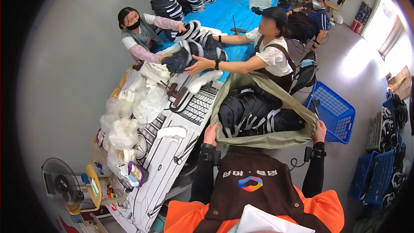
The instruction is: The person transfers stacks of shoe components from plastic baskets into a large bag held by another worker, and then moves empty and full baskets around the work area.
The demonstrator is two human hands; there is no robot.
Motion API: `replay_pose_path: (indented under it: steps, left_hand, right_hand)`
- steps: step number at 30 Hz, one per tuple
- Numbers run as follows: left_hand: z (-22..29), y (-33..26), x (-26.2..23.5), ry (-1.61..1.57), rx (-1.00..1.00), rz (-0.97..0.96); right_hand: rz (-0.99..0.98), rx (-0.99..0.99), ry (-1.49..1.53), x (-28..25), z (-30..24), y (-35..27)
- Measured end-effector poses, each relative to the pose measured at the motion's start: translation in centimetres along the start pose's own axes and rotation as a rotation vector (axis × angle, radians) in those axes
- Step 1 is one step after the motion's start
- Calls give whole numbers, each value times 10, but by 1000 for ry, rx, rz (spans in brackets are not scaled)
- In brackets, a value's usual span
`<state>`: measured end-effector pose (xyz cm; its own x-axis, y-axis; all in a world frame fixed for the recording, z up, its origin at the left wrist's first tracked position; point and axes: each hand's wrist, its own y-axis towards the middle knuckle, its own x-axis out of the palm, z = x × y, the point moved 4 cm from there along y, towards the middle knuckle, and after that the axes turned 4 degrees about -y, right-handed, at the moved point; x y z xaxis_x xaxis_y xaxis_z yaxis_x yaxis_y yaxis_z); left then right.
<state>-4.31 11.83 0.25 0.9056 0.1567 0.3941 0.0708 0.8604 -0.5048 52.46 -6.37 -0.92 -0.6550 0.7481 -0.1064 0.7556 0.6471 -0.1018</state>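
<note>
An olive-green sack (276,142) hangs wide open in front of me. My left hand (211,134) is closed on its left rim and my right hand (320,132) grips the right rim, stretching the mouth between them. Inside lie nested dark pieces with pale grey edges (254,114), which look like shoe uppers. Just beyond the sack, two people hold a similar dark bundle (202,54) over the table. One person's hands (200,64) support it from the right; the other person's hand (182,27) is at its far end.
A long table with blue covering (246,11) runs away from me, with stacked dark pieces (166,6) at its far end. White pads and plastic bags (125,131) crowd its left side. Blue crates (332,112) stand on the right; a fan (62,184) is lower left.
</note>
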Motion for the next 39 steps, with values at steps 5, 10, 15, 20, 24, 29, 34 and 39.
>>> replay_pose_path:
  steps: [5,10,15,20,24,29,34,39]
  left_hand:
    - [-4,2,-2,-19,-21,-25]
    - [-3,4,3,-10,-24,-69]
    - [3,13,-3,272,6,-168]
    - [19,15,-10,574,150,-75]
    - [63,-30,32,1049,820,143]
    - [99,-58,65,1119,1007,151]
    - [46,9,16,1236,595,279]
    - [-14,74,-61,831,113,19]
  right_hand:
    - [6,26,27,3,-6,-4]
    - [7,24,18,4,-8,-6]
    - [3,45,20,8,-12,-6]
    - [20,51,33,6,-10,-9]
    - [18,37,19,2,-4,-7]
    - [14,38,-41,-3,3,-4]
    - [6,8,-27,2,-1,-4]
    - [44,12,49,14,-10,4]
